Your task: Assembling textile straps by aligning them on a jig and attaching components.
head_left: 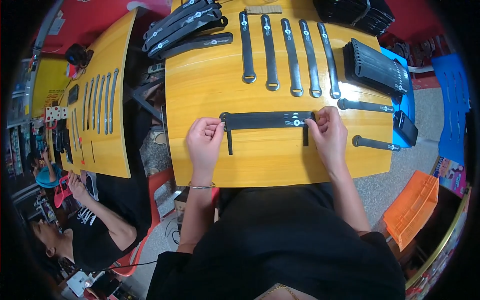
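A stack of black straps (pixel 260 120) lies crosswise near the table's front edge, pale print at its right end. Two narrow black strips, a left one (pixel 230 143) and a right one (pixel 305 136), stick out toward me from under its ends. My left hand (pixel 205 137) is closed, thumb and fingers pinching the stack's left end by the rounded eyelets. At the right end, my right hand (pixel 330 132) is closed with its thumb on the straps; its curled fingers hide that tip. Several single straps (pixel 270 52) lie in a row beyond, slotted ends toward me.
Strap piles stand at the back left (pixel 187 27), back right (pixel 357 15) and right (pixel 377 67). Two single straps (pixel 367 105) lie at the right, near a black phone-like object (pixel 405 127). An orange crate (pixel 412 207) sits on the floor. A person works at the left table (pixel 112 155).
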`<state>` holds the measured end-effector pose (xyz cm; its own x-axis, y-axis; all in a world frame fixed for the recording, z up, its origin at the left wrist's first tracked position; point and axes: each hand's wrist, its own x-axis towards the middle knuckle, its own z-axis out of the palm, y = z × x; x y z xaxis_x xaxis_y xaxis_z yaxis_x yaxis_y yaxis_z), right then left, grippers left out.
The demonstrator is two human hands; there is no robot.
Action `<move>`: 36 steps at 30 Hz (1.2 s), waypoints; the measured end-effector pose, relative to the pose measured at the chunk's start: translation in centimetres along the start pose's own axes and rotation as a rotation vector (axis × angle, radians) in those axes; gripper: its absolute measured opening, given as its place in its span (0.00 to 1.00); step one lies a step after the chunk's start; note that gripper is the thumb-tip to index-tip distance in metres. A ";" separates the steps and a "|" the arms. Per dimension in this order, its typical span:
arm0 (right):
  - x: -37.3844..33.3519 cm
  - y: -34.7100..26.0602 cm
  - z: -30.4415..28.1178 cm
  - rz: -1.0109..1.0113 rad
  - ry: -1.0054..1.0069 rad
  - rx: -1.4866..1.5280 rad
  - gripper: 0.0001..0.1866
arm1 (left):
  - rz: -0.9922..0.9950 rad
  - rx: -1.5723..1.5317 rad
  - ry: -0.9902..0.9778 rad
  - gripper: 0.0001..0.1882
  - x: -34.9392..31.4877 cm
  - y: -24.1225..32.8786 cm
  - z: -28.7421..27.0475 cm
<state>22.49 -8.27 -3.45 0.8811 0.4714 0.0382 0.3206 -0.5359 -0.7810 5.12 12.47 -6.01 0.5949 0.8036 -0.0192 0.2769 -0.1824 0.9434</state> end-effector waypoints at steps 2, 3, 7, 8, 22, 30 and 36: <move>0.0 0.1 -0.1 -0.024 0.008 -0.007 0.14 | 0.009 0.017 0.010 0.03 -0.1 0.2 0.2; 0.0 0.2 -0.1 -0.048 0.013 -0.014 0.14 | 0.017 0.036 0.021 0.03 -0.1 0.3 0.3; -0.1 0.5 -0.1 0.006 0.014 0.061 0.12 | 0.037 0.054 0.009 0.03 -0.3 0.3 0.0; -0.2 0.9 -0.2 0.093 -0.001 0.214 0.10 | 0.045 0.054 0.017 0.03 -0.4 0.5 -0.1; -2.1 -0.5 -1.3 -0.522 -0.041 -0.051 0.19 | 0.537 0.638 -0.070 0.23 -3.0 4.0 0.2; -3.8 -1.3 -1.1 -0.582 -0.307 -0.406 0.35 | 0.531 0.930 -0.446 0.40 -3.0 3.2 0.2; -4.4 -0.1 -1.2 -0.505 -0.333 -0.522 0.42 | 0.536 0.979 -0.467 0.42 -3.3 3.3 0.1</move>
<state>18.98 -11.11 -2.75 0.4623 0.8849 0.0570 0.8471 -0.4217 -0.3232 4.13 9.17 -2.87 0.9682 0.2498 -0.0109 0.2459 -0.9435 0.2222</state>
